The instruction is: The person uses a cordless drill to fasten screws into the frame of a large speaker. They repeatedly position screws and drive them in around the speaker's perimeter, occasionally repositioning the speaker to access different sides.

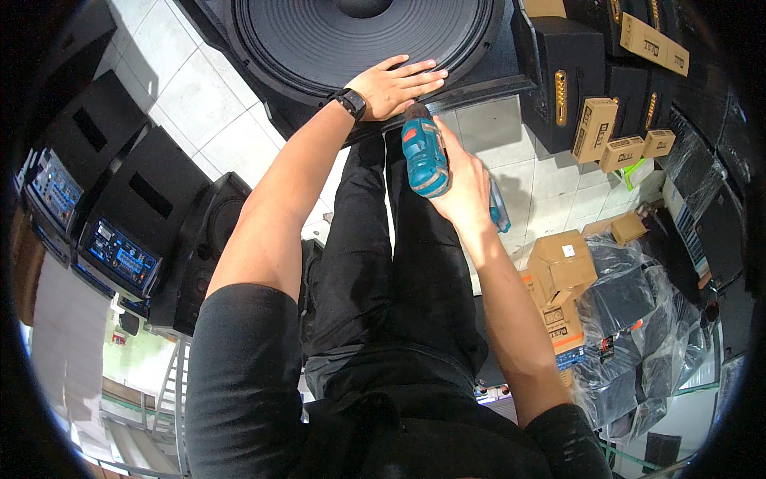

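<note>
A large round black speaker cone sits in a black cabinet at the top of the view. My left hand, with a dark watch on its wrist, rests on the cone's near rim, fingers stretched out and holding nothing. In my right hand is a teal cordless drill, gripped by its handle. The drill's dark nose points at the cabinet's near edge, just beside my left thumb. Its tip is hidden there, so I cannot tell whether it touches a screw.
Black speakers with blue-lit control panels stand on the left. At the right are a black cabinet with a gold handle, small cardboard boxes, larger cartons and plastic-wrapped black goods. White tiles cover the floor.
</note>
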`<state>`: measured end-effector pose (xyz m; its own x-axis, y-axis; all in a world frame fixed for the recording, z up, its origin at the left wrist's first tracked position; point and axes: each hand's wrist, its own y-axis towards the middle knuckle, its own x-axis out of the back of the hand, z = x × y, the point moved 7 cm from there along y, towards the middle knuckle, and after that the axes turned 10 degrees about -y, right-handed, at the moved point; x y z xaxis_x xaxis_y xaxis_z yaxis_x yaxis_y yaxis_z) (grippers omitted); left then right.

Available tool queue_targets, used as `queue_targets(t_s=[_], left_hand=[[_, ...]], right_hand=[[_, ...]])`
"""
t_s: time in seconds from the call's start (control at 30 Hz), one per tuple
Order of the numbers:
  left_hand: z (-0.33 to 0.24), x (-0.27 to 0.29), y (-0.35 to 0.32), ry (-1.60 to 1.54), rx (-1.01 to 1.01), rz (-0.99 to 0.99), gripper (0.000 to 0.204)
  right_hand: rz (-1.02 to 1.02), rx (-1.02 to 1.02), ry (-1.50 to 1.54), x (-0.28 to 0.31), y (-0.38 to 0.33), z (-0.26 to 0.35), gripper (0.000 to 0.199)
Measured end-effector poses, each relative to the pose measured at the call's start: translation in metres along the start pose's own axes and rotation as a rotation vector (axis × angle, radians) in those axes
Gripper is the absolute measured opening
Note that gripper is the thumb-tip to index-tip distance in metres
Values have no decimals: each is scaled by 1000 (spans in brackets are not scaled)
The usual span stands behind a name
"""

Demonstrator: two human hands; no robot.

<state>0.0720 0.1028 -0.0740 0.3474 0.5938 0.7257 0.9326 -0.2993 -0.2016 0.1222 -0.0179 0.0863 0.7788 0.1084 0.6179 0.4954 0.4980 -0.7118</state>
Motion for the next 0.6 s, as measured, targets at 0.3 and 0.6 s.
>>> queue_targets(t_s=[0.3, 0.6], left_hand=[[1, -2, -1, -4, 7, 12, 76], [-1, -1, 1, 20, 24, 46, 78]], right_hand=[[1, 21, -22, 3, -1, 1, 76], [50, 6, -83, 1, 3, -1, 87]])
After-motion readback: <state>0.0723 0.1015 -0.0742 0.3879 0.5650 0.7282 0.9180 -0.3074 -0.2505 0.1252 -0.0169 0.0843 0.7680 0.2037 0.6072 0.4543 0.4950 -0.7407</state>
